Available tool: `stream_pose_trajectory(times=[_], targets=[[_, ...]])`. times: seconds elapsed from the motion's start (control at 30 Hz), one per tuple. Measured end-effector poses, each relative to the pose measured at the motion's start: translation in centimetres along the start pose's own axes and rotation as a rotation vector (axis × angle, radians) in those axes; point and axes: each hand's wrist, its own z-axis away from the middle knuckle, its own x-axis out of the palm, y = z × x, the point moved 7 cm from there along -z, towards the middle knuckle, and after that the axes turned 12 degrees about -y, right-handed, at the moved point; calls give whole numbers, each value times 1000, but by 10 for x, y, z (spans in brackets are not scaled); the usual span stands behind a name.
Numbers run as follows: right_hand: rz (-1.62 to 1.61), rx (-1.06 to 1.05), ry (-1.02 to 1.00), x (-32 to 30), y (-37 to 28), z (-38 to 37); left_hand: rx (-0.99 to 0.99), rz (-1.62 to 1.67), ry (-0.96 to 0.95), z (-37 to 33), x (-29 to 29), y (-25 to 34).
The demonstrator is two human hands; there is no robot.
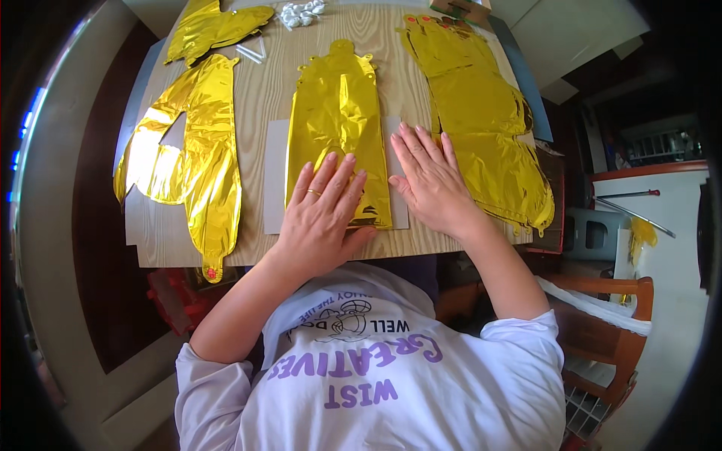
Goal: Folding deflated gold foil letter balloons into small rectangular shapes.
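Observation:
A flat gold foil balloon (338, 113) lies lengthwise in the middle of the wooden-grain table (263, 98), over a pale grey sheet (275, 180). My left hand (320, 214) rests on the balloon's near part, fingers stretched out, a ring on one of them. Beside it, my right hand (438, 184) is spread palm down over the sheet's right edge, its thumb close to the balloon's edge. That hand's little-finger side reaches the layered gold foil balloons (485, 105) on the right. Neither hand holds anything.
On the left lies another gold foil balloon (214, 128), its tip over the near edge; a further one (218, 31) lies beyond it. White sticks (252, 54), small white bundles (302, 13) and a cardboard box (465, 9) sit farther back. A wooden chair (635, 327) and grey stool (594, 234) stand right.

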Motion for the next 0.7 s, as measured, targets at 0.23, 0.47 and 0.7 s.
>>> stream_pose_trajectory(times=[0.23,0.47,0.7], targets=[[-2,11,26,3,-1,7,-55,-4,-71,2,2,-8],[9,-20,8,-1,-2,5,-15,-3,-112,-1,4,-12],[46,-26,10,-2,-2,6,23,85,-70,4,1,-15]])
